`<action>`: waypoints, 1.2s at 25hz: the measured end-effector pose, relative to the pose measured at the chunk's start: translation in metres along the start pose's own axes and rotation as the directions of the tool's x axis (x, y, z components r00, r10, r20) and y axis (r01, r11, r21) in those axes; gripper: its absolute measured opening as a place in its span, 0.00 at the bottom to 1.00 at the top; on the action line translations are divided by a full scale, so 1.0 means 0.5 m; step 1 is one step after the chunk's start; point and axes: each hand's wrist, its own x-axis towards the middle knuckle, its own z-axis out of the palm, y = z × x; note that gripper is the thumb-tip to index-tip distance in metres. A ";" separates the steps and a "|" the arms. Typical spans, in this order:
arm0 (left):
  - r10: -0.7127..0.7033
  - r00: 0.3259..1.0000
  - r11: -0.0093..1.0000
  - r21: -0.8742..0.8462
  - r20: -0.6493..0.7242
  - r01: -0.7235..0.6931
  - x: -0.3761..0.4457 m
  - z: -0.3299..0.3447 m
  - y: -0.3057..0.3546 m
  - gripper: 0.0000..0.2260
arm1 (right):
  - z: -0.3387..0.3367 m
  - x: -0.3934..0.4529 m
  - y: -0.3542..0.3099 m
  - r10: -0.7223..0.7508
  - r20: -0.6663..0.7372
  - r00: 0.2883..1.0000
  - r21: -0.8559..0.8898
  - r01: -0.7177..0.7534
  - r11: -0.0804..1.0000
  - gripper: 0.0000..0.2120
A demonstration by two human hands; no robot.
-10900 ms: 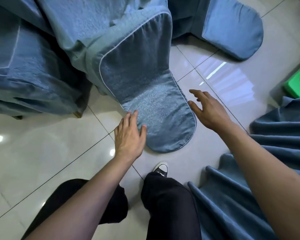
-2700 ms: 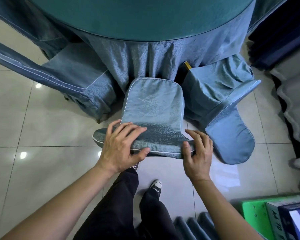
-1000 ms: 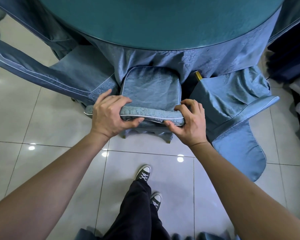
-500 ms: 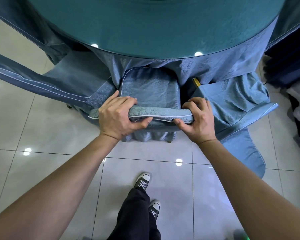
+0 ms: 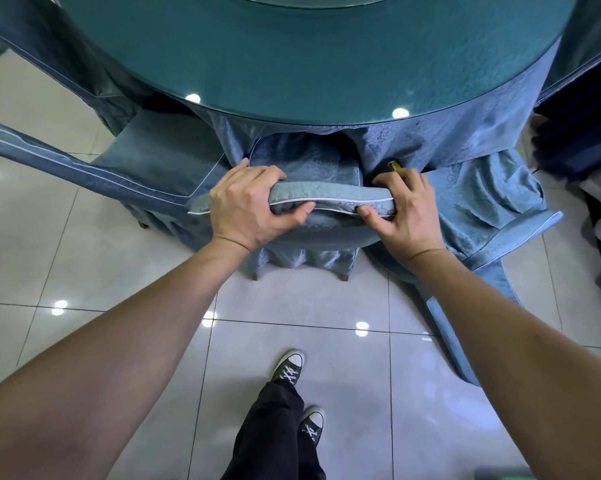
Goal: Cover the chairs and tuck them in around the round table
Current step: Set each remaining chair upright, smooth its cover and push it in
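A covered chair on the left [image 5: 146, 168] is sitting angled against the tablecloth. The left hand [image 5: 247, 206] is gripping the top of the middle chair's backrest [image 5: 333, 202], fingers curled over it, thumb beneath. That chair's seat is lying partly under the round table [image 5: 309, 53]. The right hand [image 5: 406, 209] is clutching the same backrest at its other end. The right-hand chair [image 5: 482, 202] is standing just beside, its cover rumpled.

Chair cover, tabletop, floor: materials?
Chair cover: woven fabric, likely satin damask; soft sheen, tonal pattern, white piping.
Tabletop: probably glass over teal cloth; lamps mirror near its rim.
Floor: glossy tile, probably ceramic; grout lines, sharp reflections.
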 end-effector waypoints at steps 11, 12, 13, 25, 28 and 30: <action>-0.283 0.955 0.949 -0.117 0.087 0.292 -0.033 -0.049 -0.030 0.24 | -0.023 -0.009 -0.107 -0.185 -0.063 0.981 -0.200 0.169 0.965 0.26; -0.331 0.938 0.936 -0.094 0.100 0.340 -0.032 -0.043 -0.037 0.24 | -0.022 -0.001 -0.106 -0.142 -0.043 0.989 -0.196 0.131 0.972 0.26; -0.336 0.935 0.936 -0.067 0.115 0.345 -0.032 -0.036 -0.042 0.23 | -0.018 0.000 -0.104 -0.097 -0.019 0.995 -0.171 0.092 0.981 0.26; -0.327 0.944 0.935 -0.126 0.050 0.331 0.017 -0.008 -0.085 0.21 | 0.021 0.052 -0.118 0.035 -0.104 0.994 -0.122 -0.048 0.991 0.27; -0.307 0.946 0.941 -0.114 0.103 0.318 -0.008 -0.011 -0.085 0.22 | 0.025 0.023 -0.118 0.022 -0.081 0.996 -0.146 -0.034 0.989 0.29; -0.314 0.939 0.940 -0.092 0.143 0.328 -0.014 -0.017 -0.079 0.22 | 0.020 0.017 -0.117 0.038 -0.062 0.997 -0.132 -0.046 0.990 0.30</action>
